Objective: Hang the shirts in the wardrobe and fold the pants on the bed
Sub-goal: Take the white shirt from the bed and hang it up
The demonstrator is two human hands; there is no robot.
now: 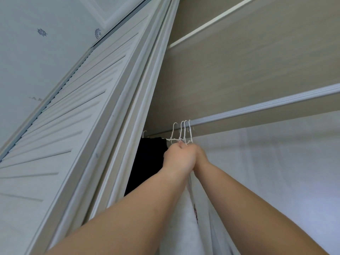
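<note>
I look up into the wardrobe. A metal rail (pixel 257 107) runs from the right down to the left. Several white hangers (pixel 184 131) hook over it. My left hand (pixel 178 159) and my right hand (pixel 200 157) are both raised just under the hooks, fingers closed around the hanger necks. White shirts (pixel 191 218) hang below my hands, between my forearms; one shows a small red print. A black garment (pixel 147 162) hangs on the rail further left. The hanger bodies are hidden behind my hands.
A white louvred wardrobe door (pixel 64 135) stands at the left with its frame beside the black garment. A shelf (pixel 211 28) sits above the rail. Pale back wall of the wardrobe (pixel 276 172) lies to the right, where the rail is bare.
</note>
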